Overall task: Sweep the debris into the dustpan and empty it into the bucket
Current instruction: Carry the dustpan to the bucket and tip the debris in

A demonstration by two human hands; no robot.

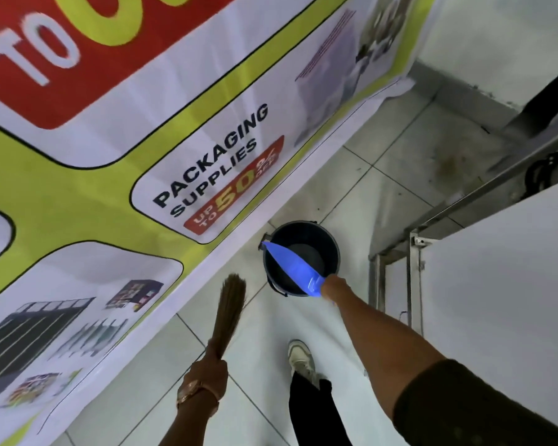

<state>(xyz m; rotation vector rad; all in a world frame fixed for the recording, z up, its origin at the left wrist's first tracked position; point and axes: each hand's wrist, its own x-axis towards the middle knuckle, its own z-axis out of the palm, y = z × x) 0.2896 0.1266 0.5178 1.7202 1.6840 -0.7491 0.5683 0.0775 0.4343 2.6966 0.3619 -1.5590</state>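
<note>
**Two hands at work: dustpan tipping over the bucket**

Two hands are working above a pale tiled floor [384, 162] beside a big promotional banner [116, 175] reading "PACKAGING SUPPLIES". Farthest left, the banner is filling most of the scene, lying at a slant in white, lime and red. Next to its lower edge, the left hand [207, 373], wearing a gold-toned wristwatch [190, 391], is clenching the bound neck of a brown hand broom [227, 312], whose bristles are pointing up and away from the person, clear of the floor. Right of that, one light sneaker [300, 357] and a black trouser leg [313, 410] are planted on the tiles. Further right, the right hand [334, 286], at the end of a bare forearm with a dark sleeve, is gripping the handle of a blue dustpan [290, 265]; the pan is slanting across the mouth of a dark bucket [332, 252], its far lip reaching the bucket's left rim. The bucket is standing on the floor just beside the banner's edge. Whether debris is falling cannot be made out. At far right, a metal frame [409, 268] and a white panel [496, 268] are bordering the aisle.
</note>
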